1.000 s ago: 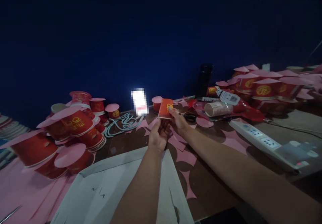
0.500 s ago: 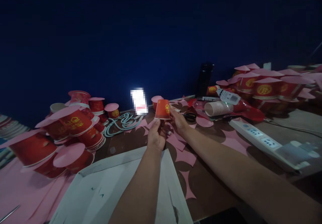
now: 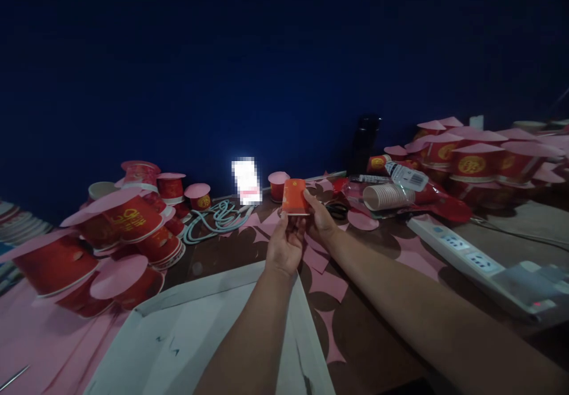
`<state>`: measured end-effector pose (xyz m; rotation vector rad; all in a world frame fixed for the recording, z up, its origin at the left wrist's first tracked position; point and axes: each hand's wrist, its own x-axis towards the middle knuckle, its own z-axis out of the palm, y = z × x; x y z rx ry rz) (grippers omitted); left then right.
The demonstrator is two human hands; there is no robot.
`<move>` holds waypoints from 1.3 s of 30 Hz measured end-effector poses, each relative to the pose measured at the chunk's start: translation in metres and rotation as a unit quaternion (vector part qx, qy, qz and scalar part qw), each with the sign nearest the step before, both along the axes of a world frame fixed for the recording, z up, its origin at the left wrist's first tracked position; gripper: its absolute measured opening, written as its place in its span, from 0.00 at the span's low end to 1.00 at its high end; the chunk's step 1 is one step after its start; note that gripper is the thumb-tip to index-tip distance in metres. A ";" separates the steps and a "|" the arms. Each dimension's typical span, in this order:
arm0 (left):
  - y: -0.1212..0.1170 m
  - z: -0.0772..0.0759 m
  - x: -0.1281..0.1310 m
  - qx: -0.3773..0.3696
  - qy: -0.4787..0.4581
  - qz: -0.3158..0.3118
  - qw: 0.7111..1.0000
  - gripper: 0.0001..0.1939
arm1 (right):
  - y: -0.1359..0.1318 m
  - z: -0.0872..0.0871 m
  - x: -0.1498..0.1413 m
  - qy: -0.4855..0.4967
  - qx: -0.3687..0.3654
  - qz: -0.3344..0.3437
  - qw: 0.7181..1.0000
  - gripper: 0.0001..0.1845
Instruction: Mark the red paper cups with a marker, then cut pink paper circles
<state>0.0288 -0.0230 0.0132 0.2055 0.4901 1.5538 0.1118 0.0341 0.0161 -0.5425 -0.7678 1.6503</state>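
Red cup (image 3: 296, 196), turned, lettering hidden; grip: left hand (image 3: 285, 251) and right hand (image 3: 322, 218) grasping it. Nested cups (image 3: 383, 197), in plastic wrapper (image 3: 409, 177).

Place type: makeshift craft workspace | shown by: paper cups (image 3: 136, 217), pink cutouts (image 3: 326, 285), power strip (image 3: 471, 259), scissors (image 3: 338, 209)

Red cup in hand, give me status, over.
Left hand under cup, fingers at its rim. Right hand at cup's side. Cup upside down, raised. White tray below; nothing visibly blocking the cup.
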 end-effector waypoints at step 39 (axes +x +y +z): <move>0.006 0.000 0.018 0.068 0.108 -0.059 0.990 0.20 | 0.006 -0.009 0.001 0.092 -0.093 -0.018 0.991 0.16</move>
